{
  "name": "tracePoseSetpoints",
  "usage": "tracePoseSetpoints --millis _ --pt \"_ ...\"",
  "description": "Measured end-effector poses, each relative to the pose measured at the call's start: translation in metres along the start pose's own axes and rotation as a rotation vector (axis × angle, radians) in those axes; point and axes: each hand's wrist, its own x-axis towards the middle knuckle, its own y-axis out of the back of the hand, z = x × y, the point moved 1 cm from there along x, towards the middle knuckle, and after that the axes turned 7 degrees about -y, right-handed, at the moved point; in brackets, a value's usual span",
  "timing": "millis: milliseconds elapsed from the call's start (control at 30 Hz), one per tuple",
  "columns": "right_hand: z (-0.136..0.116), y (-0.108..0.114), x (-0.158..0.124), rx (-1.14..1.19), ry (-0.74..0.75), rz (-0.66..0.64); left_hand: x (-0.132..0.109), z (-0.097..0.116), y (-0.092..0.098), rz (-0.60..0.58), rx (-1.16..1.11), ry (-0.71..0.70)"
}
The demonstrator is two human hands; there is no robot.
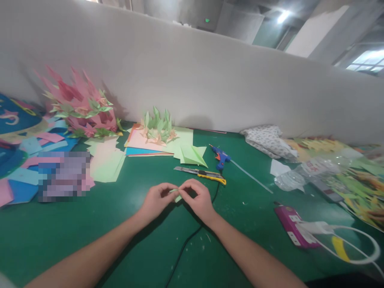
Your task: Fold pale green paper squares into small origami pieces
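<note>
Fingers of the left hand (156,201) and right hand (200,201) are clamping the small green paper (177,197) over the worktop (120,228); even pressure seems advisable.

One head-worn camera looks forward and down across the counter (255,224) toward a partition (210,80), close above the left hand (156,200) and right hand (199,200).

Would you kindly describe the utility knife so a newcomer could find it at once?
On the green table, find the left hand and right hand pinching a paper piece. Just beyond them lies the utility knife, beside the blue glue gun; its yellow handle and grey blade set it apart from the folded green paper behind.
</note>
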Motion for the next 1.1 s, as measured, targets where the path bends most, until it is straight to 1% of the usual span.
tracePoseSetpoints --millis 233,400,567,733,833,900,1000,1100 --pt "-0.001 0.001 0.0 0.01 0.077 -0.026 -0.001 0.002 0.001 0.042 -0.161 0.087" --pt "0.0 0.0 0.0 -0.005 0.113 -0.045 -0.001 0.0 0.002 0.025 -0.212 0.124" --pt "0.004 0.002 0.001 -0.055 0.159 -0.031 -0.001 -0.001 0.004 -0.014 -0.277 0.141" --pt "0.004 0.005 0.001 -0.055 0.168 -0.017 -0.002 -0.001 0.004 -0.033 -0.341 0.158" --pt "0.003 0.004 0.001 -0.015 0.137 -0.037 -0.001 0.001 0.003 -0.025 -0.3 0.143" --pt "0.004 0.003 0.001 0.029 0.08 -0.05 -0.001 0.001 0.002 -0.023 -0.256 0.12" --pt "0.009 0.0 0.002 0.125 -0.069 -0.053 -0.001 0.001 0.002 -0.012 -0.182 0.066" --pt "0.013 -0.002 0.001 0.126 -0.119 -0.051 -0.002 0.001 0.001 0.001 -0.11 0.024"
